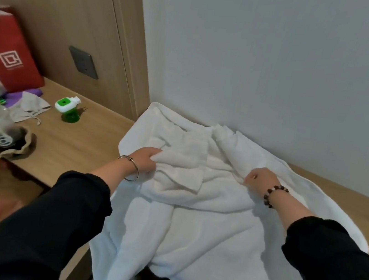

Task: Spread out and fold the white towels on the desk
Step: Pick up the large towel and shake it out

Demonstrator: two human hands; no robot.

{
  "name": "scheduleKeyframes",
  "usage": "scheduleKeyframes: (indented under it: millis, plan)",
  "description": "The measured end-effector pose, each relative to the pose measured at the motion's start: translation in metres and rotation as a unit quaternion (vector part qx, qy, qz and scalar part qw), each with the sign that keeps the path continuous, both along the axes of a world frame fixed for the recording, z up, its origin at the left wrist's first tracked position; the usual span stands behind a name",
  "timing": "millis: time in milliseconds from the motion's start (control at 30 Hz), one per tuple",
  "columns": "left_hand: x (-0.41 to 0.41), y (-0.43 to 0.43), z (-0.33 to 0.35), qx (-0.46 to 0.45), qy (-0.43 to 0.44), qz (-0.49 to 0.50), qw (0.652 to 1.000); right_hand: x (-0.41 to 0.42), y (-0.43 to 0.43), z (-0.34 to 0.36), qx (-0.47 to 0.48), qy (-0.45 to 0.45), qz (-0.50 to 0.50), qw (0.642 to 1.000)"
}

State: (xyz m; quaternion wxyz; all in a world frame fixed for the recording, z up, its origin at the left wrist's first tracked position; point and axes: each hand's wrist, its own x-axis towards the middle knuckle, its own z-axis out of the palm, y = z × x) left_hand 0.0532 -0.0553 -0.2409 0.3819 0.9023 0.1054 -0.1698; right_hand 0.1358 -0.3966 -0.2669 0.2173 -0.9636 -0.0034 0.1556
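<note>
White terry towels (pixel 200 238) lie heaped on the pale wooden desk (pixel 77 143), a smaller crumpled towel (pixel 184 164) running crosswise from the gripping left hand (pixel 146 159) toward the right hand (pixel 260 178), which clutches a fold just beyond it.

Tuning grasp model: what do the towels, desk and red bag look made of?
Towels: soft terry-like cloth, matte, limp folds. Desk: light wood or wood-look laminate, smooth, grain lines. Red bag: probably paper, stiff flat sides, matte.
</note>
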Motion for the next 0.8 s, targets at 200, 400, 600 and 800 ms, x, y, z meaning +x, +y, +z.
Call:
scheduleKeyframes:
  millis: [200, 400, 600, 800]
  plan:
    - [0.013, -0.036, 0.002, -0.043, -0.016, -0.014, 0.999, 0.018, 0.009, 0.001, -0.107, -0.027, -0.014, 0.994]
    - [0.019, -0.072, -0.025, 0.028, 0.038, -0.028, 0.998, 0.023, 0.021, -0.013, -0.087, 0.001, 0.071, 0.994]
    - [0.026, -0.068, -0.014, -0.003, 0.095, 0.011, 0.995, 0.021, -0.004, 0.053, 0.269, 0.080, -0.101, 0.955]
    - [0.025, -0.097, 0.039, -0.277, 0.143, -0.020, 0.950, 0.049, -0.034, 0.092, 0.234, -0.126, -0.258, 0.929]
